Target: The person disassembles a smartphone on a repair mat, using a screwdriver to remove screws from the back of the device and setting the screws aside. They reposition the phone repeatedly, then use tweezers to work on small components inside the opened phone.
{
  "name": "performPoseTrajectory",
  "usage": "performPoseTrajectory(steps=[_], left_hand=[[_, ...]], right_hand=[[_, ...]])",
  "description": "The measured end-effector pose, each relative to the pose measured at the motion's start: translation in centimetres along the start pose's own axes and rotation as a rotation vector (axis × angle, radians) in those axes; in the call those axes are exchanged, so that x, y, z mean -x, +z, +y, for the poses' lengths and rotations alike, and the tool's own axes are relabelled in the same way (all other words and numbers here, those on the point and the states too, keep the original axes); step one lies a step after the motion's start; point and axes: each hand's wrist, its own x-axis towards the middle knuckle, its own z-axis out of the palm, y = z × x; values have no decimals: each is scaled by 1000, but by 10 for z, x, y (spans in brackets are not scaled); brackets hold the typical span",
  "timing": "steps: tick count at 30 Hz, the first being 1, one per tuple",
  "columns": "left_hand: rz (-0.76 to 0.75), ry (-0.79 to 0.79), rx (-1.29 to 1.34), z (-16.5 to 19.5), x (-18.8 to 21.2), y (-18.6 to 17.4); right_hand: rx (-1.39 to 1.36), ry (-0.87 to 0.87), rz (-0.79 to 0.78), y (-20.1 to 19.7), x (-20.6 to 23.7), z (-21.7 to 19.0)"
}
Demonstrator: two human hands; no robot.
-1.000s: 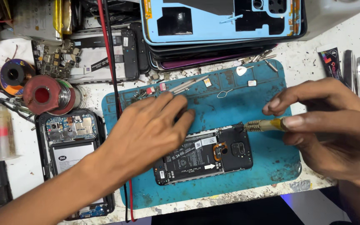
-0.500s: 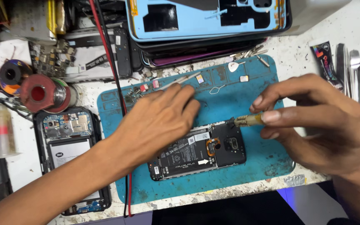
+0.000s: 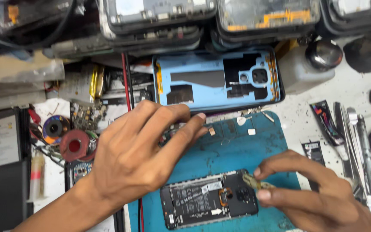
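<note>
A cluttered phone-repair bench fills the view, seen from above. Along the top runs a row of stacked opened phones [image 3: 159, 17]; beneath them lies a light blue phone back cover [image 3: 202, 79], inner side up. The centre of the bench is covered by a teal work mat [image 3: 237, 150]. At the mat's lower edge lies an opened phone [image 3: 209, 199], back removed, its battery and dark camera end exposed. The left hand [image 3: 138, 154] reaches across the upper mat, fingers spread and slightly bent, fingertips touching small loose parts [image 3: 213, 131] near the mat's top edge; whether it grips anything is hidden under the fingers. The right hand [image 3: 314, 197] sits at the lower right, thumb and forefinger pinched together on a small yellowish tool [image 3: 256, 182] whose end rests just at the phone's camera end. To the left stand a red solder spool [image 3: 76, 146] and a smaller wire spool [image 3: 56, 127]; metal tweezers [image 3: 351, 137] lie to the right. Risks, as a judgement: the tool tip could slip and scratch or short the exposed board, and the left hand's sweep could scatter the tiny parts off the mat.
</note>
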Motion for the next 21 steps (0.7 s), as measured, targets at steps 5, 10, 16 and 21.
performPoseTrajectory(steps=[5,10,16,21], left_hand=[[-115,-34,-55,-18,-5,-4],[-180,-45,-1,-27,3,3],[-196,-63,27,-29,6,10],[-204,-75,71,-28,6,11]], right_hand=[[-115,1,7,2,13,12],[-287,400,-50,3,45,33],[-342,411,-192,-7,71,58],[-356,373,-176,-3,73,63]])
